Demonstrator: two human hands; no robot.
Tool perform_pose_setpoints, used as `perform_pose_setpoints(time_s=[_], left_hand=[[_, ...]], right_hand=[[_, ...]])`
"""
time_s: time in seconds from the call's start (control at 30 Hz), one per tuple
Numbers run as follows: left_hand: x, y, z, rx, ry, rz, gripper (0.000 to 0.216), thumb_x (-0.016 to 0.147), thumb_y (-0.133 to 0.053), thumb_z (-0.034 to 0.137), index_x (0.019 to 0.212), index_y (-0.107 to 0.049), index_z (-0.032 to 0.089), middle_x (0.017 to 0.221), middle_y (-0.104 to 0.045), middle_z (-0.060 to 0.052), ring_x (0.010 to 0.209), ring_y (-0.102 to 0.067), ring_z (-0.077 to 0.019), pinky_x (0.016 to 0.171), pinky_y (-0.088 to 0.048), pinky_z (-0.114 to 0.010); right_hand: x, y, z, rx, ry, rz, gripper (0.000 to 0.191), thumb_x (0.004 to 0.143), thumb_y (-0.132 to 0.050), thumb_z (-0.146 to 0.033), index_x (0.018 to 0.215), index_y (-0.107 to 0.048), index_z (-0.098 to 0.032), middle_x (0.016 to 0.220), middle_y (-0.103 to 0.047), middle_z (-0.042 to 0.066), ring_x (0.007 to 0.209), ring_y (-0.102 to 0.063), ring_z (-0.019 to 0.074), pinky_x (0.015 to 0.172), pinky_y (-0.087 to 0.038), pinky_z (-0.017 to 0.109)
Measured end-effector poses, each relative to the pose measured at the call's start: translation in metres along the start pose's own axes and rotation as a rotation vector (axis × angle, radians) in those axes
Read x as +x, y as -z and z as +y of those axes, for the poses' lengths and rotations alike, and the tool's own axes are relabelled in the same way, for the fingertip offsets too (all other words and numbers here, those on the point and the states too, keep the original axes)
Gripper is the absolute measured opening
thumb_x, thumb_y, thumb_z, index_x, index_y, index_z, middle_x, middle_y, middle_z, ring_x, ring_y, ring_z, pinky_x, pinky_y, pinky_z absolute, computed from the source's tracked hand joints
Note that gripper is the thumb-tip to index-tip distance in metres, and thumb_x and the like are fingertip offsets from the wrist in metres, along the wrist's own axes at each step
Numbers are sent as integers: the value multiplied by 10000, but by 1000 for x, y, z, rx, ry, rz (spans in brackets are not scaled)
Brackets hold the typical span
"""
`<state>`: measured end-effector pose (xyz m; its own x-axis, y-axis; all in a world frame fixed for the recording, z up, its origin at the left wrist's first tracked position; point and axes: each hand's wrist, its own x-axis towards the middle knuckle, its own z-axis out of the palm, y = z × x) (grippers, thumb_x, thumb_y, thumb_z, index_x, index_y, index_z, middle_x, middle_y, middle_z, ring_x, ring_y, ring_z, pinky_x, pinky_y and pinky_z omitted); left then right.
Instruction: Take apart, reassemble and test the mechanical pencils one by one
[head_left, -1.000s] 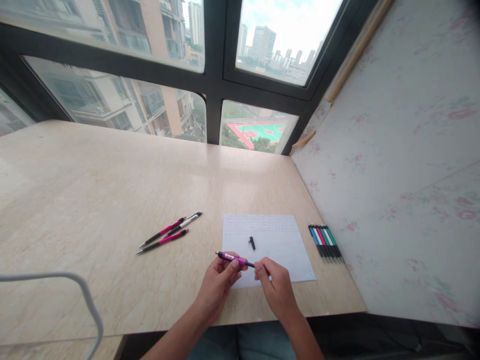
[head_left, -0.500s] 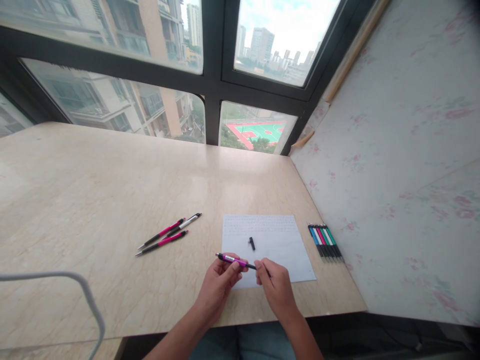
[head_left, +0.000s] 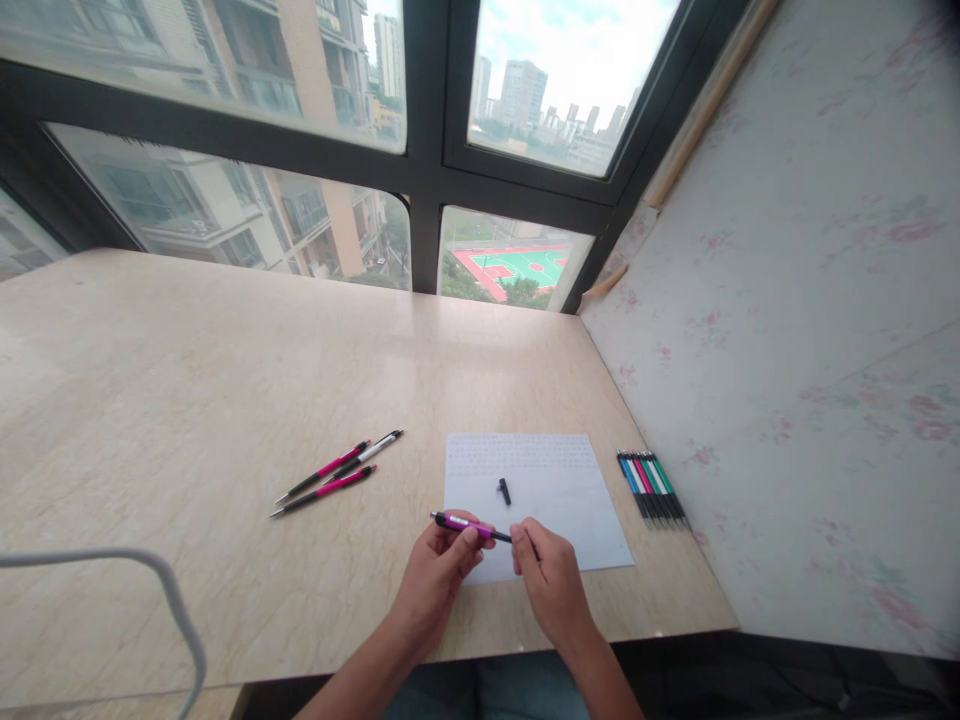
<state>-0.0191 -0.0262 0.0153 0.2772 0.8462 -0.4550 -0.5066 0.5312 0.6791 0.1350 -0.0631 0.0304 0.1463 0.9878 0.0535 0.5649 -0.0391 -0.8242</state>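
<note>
Above the near part of a sheet of paper [head_left: 555,510], both hands hold one purple and black pen [head_left: 463,524], its clip end pointing left. My left hand [head_left: 439,570] is closed around the purple barrel. My right hand [head_left: 551,575] pinches the dark front part, and its fingers hide most of the tip. A small black piece [head_left: 504,491], perhaps a pen part, lies on the paper just beyond the hands. Lines of handwriting cover the far part of the sheet.
Several pens [head_left: 651,488] lie side by side by the papered wall [head_left: 810,330]. Left of the paper are two pink and black pens [head_left: 324,490] and a white and black one [head_left: 371,452]. A grey cable [head_left: 169,580] arches over the marble-look desktop [head_left: 225,370] at near left.
The view has shifted very slightly. Both hands keep their grip on the pen, and nothing on the desktop has visibly moved.
</note>
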Motion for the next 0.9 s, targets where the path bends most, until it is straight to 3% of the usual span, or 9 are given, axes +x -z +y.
perform_pose_setpoints(time_s=[0.1, 0.2, 0.33, 0.47, 0.57, 0.77, 0.9], left_hand=[[1, 1, 0, -8, -5, 15, 303, 666, -836, 329, 866, -670, 174, 826, -697, -28, 783, -656, -145, 685, -485, -216], [3, 2, 0, -27, -6, 41, 318, 672, -830, 354, 878, -667, 174, 851, -699, -32, 791, -655, -140, 690, -486, -213], [5, 3, -1, -40, -3, 58, 351, 655, -839, 367, 891, -667, 173, 862, -702, -36, 791, -661, -142, 702, -493, -220], [6, 4, -1, -46, -9, 68, 362, 638, -850, 363, 883, -668, 167, 848, -701, -38, 779, -666, -149, 694, -495, -227], [7, 4, 0, -39, -14, 61, 351, 646, -845, 356, 887, -672, 168, 858, -704, -41, 786, -667, -152, 697, -496, -227], [7, 5, 2, -41, -8, 65, 346, 655, -843, 350, 892, -672, 164, 864, -701, -46, 784, -665, -147, 690, -496, -220], [7, 6, 3, -51, -20, 63, 334, 675, -831, 349, 903, -672, 163, 858, -695, -37, 784, -659, -134, 696, -493, -212]], right_hand=[[7, 6, 8, 161, -51, -41, 492, 999, -317, -462, 658, -546, -191, 591, -600, 6, 556, -555, 140, 555, -394, 238], [21, 9, 22, 181, -85, 59, 472, 986, -311, -468, 736, -593, -186, 667, -657, 42, 604, -598, 167, 539, -417, 252], [39, 1, 33, -228, -7, 181, 171, 874, -522, -315, 856, -644, -196, 792, -663, 50, 695, -601, 192, 643, -439, 290], [46, -17, 32, -502, 44, 193, 78, 832, -567, -242, 876, -627, -218, 873, -637, 69, 861, -582, 233, 654, -418, 290], [47, -26, 31, -573, 22, 204, 32, 825, -585, -242, 852, -595, -226, 876, -614, 71, 861, -561, 235, 600, -391, 277], [45, -22, 40, -534, -11, 285, 81, 843, -525, -206, 801, -592, -221, 828, -616, 70, 833, -568, 225, 591, -384, 274], [38, -6, 43, -335, -48, 301, 117, 856, -524, -263, 843, -622, -201, 823, -659, 75, 768, -610, 225, 642, -442, 307]])
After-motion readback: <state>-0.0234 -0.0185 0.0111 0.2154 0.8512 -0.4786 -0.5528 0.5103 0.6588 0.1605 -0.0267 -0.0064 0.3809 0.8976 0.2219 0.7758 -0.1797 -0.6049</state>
